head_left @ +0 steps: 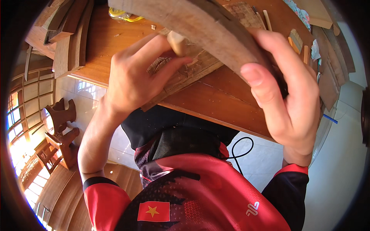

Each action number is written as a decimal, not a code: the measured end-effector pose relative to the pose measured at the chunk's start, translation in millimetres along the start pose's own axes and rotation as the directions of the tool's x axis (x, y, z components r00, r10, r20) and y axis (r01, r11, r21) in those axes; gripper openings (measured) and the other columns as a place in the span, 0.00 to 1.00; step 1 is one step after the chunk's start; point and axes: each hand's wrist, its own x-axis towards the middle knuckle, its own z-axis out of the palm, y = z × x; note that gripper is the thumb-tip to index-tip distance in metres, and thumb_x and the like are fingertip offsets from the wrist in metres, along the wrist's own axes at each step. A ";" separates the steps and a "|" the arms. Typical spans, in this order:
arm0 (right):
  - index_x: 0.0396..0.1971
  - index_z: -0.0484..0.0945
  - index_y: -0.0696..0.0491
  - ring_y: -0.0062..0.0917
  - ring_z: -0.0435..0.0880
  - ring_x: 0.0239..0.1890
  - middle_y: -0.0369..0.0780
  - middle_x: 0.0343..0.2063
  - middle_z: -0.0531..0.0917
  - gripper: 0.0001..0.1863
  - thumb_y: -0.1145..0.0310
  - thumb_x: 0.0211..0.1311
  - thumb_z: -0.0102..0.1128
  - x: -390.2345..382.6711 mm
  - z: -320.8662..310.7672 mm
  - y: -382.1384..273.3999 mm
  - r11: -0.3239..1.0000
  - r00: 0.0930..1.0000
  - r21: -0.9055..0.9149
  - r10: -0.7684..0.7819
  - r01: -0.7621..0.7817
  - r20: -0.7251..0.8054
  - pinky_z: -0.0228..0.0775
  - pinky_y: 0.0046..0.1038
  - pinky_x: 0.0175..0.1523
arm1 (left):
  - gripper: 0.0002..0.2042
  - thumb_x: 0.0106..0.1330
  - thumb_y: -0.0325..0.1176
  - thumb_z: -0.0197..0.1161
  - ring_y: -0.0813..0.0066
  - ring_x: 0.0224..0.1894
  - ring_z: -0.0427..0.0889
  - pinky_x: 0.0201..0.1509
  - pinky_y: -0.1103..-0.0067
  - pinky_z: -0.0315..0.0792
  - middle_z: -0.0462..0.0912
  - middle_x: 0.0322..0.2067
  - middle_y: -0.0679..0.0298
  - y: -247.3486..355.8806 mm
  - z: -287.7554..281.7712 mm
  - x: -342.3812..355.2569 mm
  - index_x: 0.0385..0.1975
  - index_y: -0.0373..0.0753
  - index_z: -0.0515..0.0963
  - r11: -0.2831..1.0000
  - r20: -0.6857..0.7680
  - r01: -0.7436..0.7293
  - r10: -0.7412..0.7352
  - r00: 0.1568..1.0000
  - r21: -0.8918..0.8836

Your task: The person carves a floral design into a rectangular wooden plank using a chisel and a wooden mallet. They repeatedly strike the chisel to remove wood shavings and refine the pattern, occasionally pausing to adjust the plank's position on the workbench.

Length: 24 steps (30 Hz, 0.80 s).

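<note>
Person seated at the near edge of a wooden table [239, 104]. Right hand [291, 88] closed on one end of a curved wooden beam [204, 30]: thumb flat on the near face, fingers wrapped over the far side. Beam raised above the tabletop, running up and leftward. Left hand [133, 73] curled, gripping a pale rounded wooden piece [177, 43] between forefinger and thumb; its blunt end shows just beside the beam. Below, a rough board [190, 77], one corner at the table's near edge. Flat brush [296, 40] toward the right edge.
</note>
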 end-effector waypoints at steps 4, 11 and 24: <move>0.53 0.77 0.61 0.19 0.77 0.26 0.37 0.28 0.81 0.19 0.63 0.72 0.62 8.9 8.9 10.8 0.978 0.975 -0.017 -0.208 0.209 0.076 0.69 0.23 0.34 | 0.10 0.57 0.28 0.78 0.65 0.33 0.89 0.34 0.74 0.80 0.88 0.32 0.63 1.5 -3.1 -17.8 0.36 0.40 0.83 0.997 -0.033 0.040 -0.038 0.999 0.065; 0.56 0.72 0.64 0.13 0.67 0.21 0.39 0.29 0.77 0.28 0.50 0.78 0.51 -0.6 1.0 7.6 0.940 0.992 0.315 0.123 -0.129 0.036 0.58 0.17 0.24 | 0.11 0.60 0.18 0.74 0.68 0.45 0.90 0.51 0.75 0.83 0.90 0.39 0.52 9.0 8.5 -40.5 0.38 0.32 0.78 0.989 -0.134 0.109 -0.122 0.983 -0.096; 0.56 0.71 0.64 0.13 0.69 0.22 0.40 0.30 0.78 0.28 0.50 0.78 0.52 -15.0 2.6 32.8 0.910 0.974 0.349 0.202 -0.226 0.106 0.59 0.16 0.24 | 0.10 0.65 0.17 0.69 0.69 0.47 0.89 0.54 0.76 0.81 0.89 0.43 0.51 19.5 -4.2 -34.8 0.43 0.29 0.77 0.864 0.031 0.432 -0.440 0.898 -0.258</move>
